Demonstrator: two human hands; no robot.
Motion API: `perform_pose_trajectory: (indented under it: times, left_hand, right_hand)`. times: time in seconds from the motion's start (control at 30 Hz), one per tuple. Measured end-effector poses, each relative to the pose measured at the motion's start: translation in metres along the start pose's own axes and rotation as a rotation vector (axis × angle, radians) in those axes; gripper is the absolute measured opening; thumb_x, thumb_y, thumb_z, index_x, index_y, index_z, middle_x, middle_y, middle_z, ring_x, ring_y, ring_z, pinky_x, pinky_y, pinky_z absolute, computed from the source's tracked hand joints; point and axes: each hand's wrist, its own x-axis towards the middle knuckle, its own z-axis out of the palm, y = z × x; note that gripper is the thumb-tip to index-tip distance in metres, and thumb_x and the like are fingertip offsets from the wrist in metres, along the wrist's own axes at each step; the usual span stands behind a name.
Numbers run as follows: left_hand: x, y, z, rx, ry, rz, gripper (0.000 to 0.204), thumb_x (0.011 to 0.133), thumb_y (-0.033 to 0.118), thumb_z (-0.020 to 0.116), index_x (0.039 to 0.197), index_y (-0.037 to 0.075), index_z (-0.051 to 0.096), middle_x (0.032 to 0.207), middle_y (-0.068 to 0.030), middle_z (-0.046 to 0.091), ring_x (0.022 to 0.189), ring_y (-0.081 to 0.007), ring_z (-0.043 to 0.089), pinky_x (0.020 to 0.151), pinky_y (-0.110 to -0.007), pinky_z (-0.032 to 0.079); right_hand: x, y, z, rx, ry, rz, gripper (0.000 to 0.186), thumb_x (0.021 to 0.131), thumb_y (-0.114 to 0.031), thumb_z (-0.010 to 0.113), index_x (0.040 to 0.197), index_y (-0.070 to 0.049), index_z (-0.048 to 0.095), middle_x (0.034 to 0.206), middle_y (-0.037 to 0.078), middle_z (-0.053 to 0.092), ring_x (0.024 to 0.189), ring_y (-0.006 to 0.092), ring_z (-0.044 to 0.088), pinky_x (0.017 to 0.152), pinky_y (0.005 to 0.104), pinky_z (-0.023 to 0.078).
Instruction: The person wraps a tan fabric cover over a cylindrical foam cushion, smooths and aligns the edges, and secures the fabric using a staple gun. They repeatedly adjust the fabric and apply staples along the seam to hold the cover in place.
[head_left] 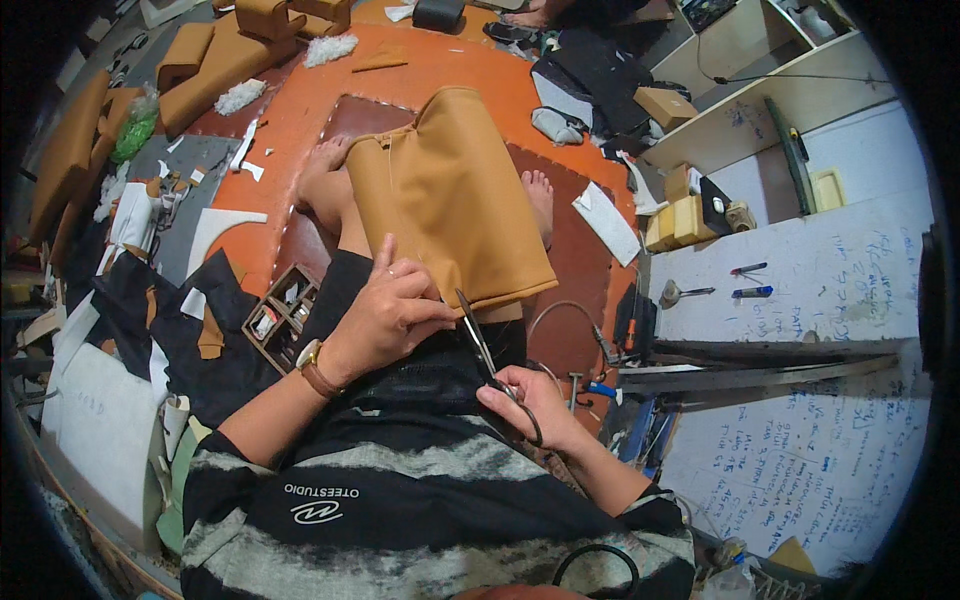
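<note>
A tan leather-like cushion cover (pixel 455 200) with a stitched seam lies over my lap and legs, its near edge toward me. My left hand (pixel 395 310) is at the cover's near left corner, index finger raised and the other fingers pinched at the edge; a thread there is too small to make out. My right hand (pixel 530 400) grips a pair of scissors (pixel 482 348) by the handle loops. Their blades point up and away, with the tips at the cover's near edge, close beside my left fingertips.
Left of my legs is a wooden compartment box (pixel 283 318) of small items, beside dark fabric scraps (pixel 215 315). Tan padded pieces (pixel 230 65) lie at the far left. On the right stand a white written-on board (pixel 800 470), yellow blocks (pixel 683 222) and a hammer (pixel 573 390).
</note>
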Motion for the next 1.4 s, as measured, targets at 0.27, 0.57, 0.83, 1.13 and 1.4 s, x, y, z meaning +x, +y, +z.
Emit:
perform_pose_trajectory:
  times: [0.27, 0.57, 0.83, 1.13, 1.4]
  left_hand:
    - [-0.009, 0.007, 0.002, -0.038, -0.006, -0.141, 0.019, 0.081, 0.018, 0.091, 0.098, 0.023, 0.087, 0.093, 0.0056, 0.067, 0.108, -0.0203, 0.063, 0.12, -0.074, 0.024]
    - [-0.005, 0.008, 0.003, -0.055, 0.03, -0.151, 0.016, 0.081, 0.017, 0.092, 0.095, 0.018, 0.086, 0.093, 0.0032, 0.072, 0.109, -0.0216, 0.066, 0.121, -0.064, 0.029]
    - [-0.006, 0.006, 0.004, -0.083, 0.021, -0.182, 0.015, 0.082, 0.017, 0.092, 0.096, 0.018, 0.086, 0.098, 0.0023, 0.074, 0.111, -0.0222, 0.067, 0.123, -0.065, 0.027]
    - [-0.006, 0.008, -0.004, -0.126, 0.014, -0.18, 0.015, 0.083, 0.02, 0.091, 0.096, 0.015, 0.085, 0.097, -0.002, 0.074, 0.11, -0.0238, 0.069, 0.12, -0.064, 0.03]
    - [-0.009, 0.006, -0.005, -0.193, 0.039, -0.178, 0.014, 0.083, 0.018, 0.092, 0.095, 0.015, 0.086, 0.091, -0.0008, 0.077, 0.108, -0.0222, 0.07, 0.117, -0.056, 0.035]
  right_hand:
    - [-0.002, -0.002, 0.002, -0.124, 0.011, 0.016, 0.041, 0.101, -0.04, 0.081, 0.094, -0.001, 0.07, 0.071, -0.007, 0.053, 0.067, 0.0058, 0.045, 0.058, 0.0281, 0.038]
    - [-0.004, -0.009, 0.005, 0.015, 0.008, 0.013, 0.042, 0.103, -0.042, 0.079, 0.102, -0.001, 0.067, 0.073, -0.005, 0.058, 0.065, 0.0036, 0.049, 0.056, 0.0252, 0.04]
    - [0.006, -0.025, 0.004, 0.04, 0.014, 0.122, 0.042, 0.103, -0.043, 0.079, 0.099, -0.003, 0.068, 0.073, -0.005, 0.057, 0.062, 0.0043, 0.05, 0.053, 0.0256, 0.04]
    - [0.005, -0.022, 0.001, -0.091, -0.025, 0.095, 0.045, 0.101, -0.046, 0.079, 0.107, -0.002, 0.071, 0.078, -0.005, 0.06, 0.072, 0.006, 0.052, 0.063, 0.0273, 0.043]
    - [0.008, -0.044, -0.01, -0.049, -0.103, 0.159, 0.059, 0.102, -0.058, 0.073, 0.114, 0.0, 0.07, 0.082, -0.001, 0.064, 0.075, 0.0091, 0.057, 0.067, 0.029, 0.047]
